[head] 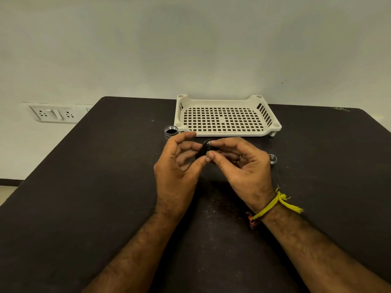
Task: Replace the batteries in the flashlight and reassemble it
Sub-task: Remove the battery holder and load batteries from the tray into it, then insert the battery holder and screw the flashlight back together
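A plain, pale wall fills the upper half of the view, smooth and evenly lit, with soft shadows across it and one tiny dark speck off to the right. Low on the left, a white socket plate with two outlets and a switch is set into the wall. The bench is covered in a dark, matte surface, faintly dusty and scuffed. At the far left edge, a strip of light floor shows below a dark skirting line.

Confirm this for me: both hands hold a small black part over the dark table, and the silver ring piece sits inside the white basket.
Not quite. The head view shows the silver ring piece on the dark table, just outside the white basket, by its near-left corner. The rest is right.
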